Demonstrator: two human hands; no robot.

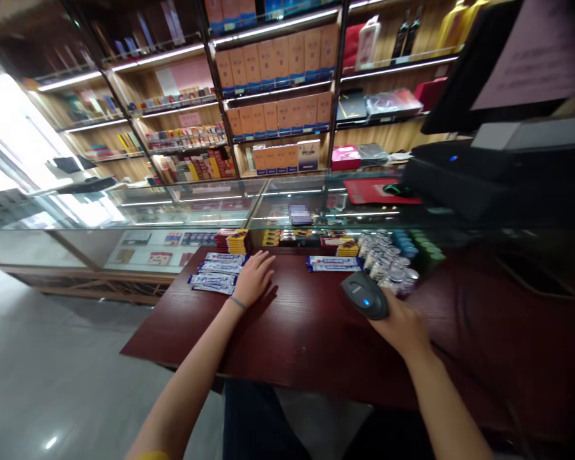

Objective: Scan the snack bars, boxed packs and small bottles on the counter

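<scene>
My left hand is open, fingers spread, at the right edge of a group of blue and white stick-shaped packets on the dark red wooden table. Whether it touches a packet I cannot tell. My right hand is wrapped round the handle of a black barcode scanner with a lit blue light; its head points left over the table. Beyond the scanner lie more blue and white packets. Silver-topped cans stand in rows just behind my right hand.
Stacks of red and yellow boxes line the table's back edge. Behind runs a glass display counter with a red mouse pad. A black monitor rises at right. Shelves at the back hold orange boxes. Green cans stand at right.
</scene>
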